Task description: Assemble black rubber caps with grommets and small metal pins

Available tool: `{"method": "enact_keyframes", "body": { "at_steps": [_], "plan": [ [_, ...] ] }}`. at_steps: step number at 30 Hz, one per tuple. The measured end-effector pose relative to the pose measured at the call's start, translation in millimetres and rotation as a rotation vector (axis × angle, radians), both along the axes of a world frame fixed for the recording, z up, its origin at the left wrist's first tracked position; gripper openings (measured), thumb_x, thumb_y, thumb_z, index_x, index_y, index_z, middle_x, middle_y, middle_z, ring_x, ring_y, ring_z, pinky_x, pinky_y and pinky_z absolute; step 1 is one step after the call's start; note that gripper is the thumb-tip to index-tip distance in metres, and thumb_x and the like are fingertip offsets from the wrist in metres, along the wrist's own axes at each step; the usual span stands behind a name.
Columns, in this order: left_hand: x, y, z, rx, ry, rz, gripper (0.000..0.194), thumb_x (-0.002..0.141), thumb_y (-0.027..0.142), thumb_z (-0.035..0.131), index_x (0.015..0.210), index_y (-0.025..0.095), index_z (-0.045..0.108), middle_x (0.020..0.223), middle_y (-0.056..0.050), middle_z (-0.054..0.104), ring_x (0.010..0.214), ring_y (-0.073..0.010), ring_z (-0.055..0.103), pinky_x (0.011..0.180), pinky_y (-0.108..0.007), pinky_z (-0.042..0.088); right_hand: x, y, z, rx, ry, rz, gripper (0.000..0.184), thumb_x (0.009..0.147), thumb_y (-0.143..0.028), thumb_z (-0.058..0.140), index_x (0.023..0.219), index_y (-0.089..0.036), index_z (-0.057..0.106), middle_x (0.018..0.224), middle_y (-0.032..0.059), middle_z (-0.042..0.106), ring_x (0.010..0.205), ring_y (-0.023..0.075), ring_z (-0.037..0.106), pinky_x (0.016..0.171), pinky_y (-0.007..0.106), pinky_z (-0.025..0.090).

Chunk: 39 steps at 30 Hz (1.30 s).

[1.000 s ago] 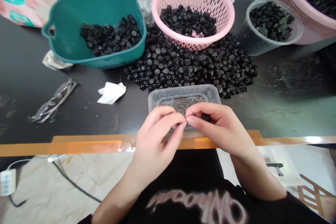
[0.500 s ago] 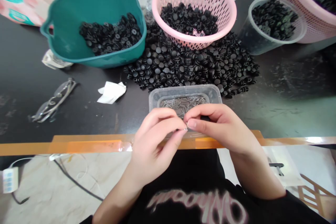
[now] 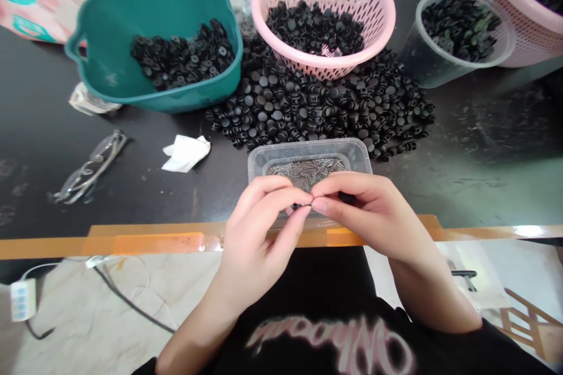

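Observation:
My left hand (image 3: 259, 228) and my right hand (image 3: 369, 211) meet fingertip to fingertip over the near edge of a clear plastic tray (image 3: 259, 158) that holds several small metal pins (image 3: 308, 169). The left thumb and forefinger pinch a small metal pin. The right fingers are closed round a small black plastic piece (image 3: 347, 198), mostly hidden by them. Just behind the tray lies a big heap of black round plastic pieces (image 3: 316, 108) on the dark table.
A teal tub (image 3: 114, 35) and a pink basket (image 3: 378, 6) hold more black pieces at the back. A clear cup (image 3: 413, 53) and another pink basket (image 3: 514, 35) stand at the right. Glasses (image 3: 88, 170) and a crumpled white paper (image 3: 185, 153) lie at the left.
The hands stay pinched together in the same spot, with only small finger shifts. The view has tipped slightly.

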<state>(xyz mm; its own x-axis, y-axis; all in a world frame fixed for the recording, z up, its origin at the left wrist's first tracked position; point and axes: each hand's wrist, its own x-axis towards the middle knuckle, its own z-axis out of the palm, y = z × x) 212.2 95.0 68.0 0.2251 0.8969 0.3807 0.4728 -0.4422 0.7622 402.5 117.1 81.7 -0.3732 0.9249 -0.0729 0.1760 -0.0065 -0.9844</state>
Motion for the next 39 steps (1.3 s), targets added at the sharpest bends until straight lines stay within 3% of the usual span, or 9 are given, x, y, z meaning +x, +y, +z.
{"method": "enact_keyframes", "body": {
  "at_steps": [10, 13, 16, 20, 29, 34, 39],
  "plan": [
    [1.0, 0.9, -0.7, -0.029, -0.013, 0.052, 0.016, 0.095, 0.008, 0.064, 0.1, 0.023, 0.063, 0.098, 0.0, 0.063, 0.089, -0.0121, 0.061, 0.082, -0.026, 0.055, -2.4, -8.1, -1.9, 0.393, -0.197, -0.142, 0.014, 0.097, -0.015, 0.064, 0.086, -0.02, 0.072, 0.072, -0.0007, 0.064, 0.062, 0.0116, 0.05, 0.059, 0.027, 0.041],
    [1.7, -0.2, -3.7, -0.059, -0.039, 0.069, 0.02, 0.095, 0.009, 0.066, 0.108, 0.024, 0.065, 0.101, 0.0, 0.064, 0.091, -0.0119, 0.061, 0.086, -0.027, 0.054, -1.7, -8.7, -4.2, 0.4, -0.226, -0.209, 0.008, 0.096, -0.017, 0.067, 0.092, -0.022, 0.073, 0.072, -0.0014, 0.062, 0.063, 0.0121, 0.049, 0.059, 0.028, 0.041],
    [3.2, -3.2, -6.6, -0.152, -0.187, 0.074, 0.028, 0.094, 0.01, 0.068, 0.116, 0.026, 0.063, 0.101, 0.0, 0.065, 0.093, -0.0127, 0.063, 0.086, -0.028, 0.054, -1.6, -10.0, -3.7, 0.373, -0.222, -0.24, 0.007, 0.094, -0.017, 0.07, 0.093, -0.023, 0.073, 0.067, -0.0032, 0.053, 0.062, 0.0122, 0.047, 0.057, 0.028, 0.038],
    [5.4, -6.5, -7.6, -0.227, -0.363, 0.058, 0.026, 0.091, 0.008, 0.07, 0.107, 0.026, 0.06, 0.103, 0.001, 0.066, 0.098, -0.0123, 0.066, 0.087, -0.025, 0.055, -2.6, -12.6, -1.4, 0.371, -0.209, -0.208, 0.006, 0.095, -0.017, 0.071, 0.094, -0.023, 0.072, 0.068, -0.0041, 0.05, 0.063, 0.0109, 0.047, 0.057, 0.027, 0.036],
    [2.3, -4.0, -7.8, -0.146, -0.247, 0.045, 0.019, 0.093, 0.012, 0.069, 0.104, 0.024, 0.061, 0.103, -0.002, 0.069, 0.101, -0.0169, 0.068, 0.088, -0.032, 0.06, -1.7, -12.7, -1.5, 0.48, -0.354, -0.134, 0.009, 0.096, -0.017, 0.067, 0.093, -0.024, 0.071, 0.072, -0.001, 0.061, 0.064, 0.0132, 0.052, 0.059, 0.028, 0.043],
    [1.7, -3.1, -4.2, -0.101, -0.106, 0.035, 0.015, 0.095, 0.012, 0.068, 0.102, 0.023, 0.061, 0.1, 0.0, 0.069, 0.094, -0.0131, 0.068, 0.084, -0.027, 0.058, -2.7, -11.2, -1.1, 0.527, -0.389, -0.094, 0.01, 0.098, -0.016, 0.064, 0.095, -0.023, 0.071, 0.077, 0.0013, 0.065, 0.065, 0.0138, 0.055, 0.059, 0.028, 0.045],
    [1.7, -2.3, -1.1, -0.087, -0.066, 0.012, 0.017, 0.095, 0.012, 0.069, 0.105, 0.023, 0.062, 0.098, 0.002, 0.069, 0.089, -0.0108, 0.066, 0.082, -0.023, 0.056, -0.1, -8.1, -0.4, 0.426, -0.269, -0.047, 0.008, 0.098, -0.016, 0.067, 0.098, -0.022, 0.072, 0.077, -0.0004, 0.064, 0.066, 0.0118, 0.054, 0.063, 0.025, 0.047]
  ]
}}
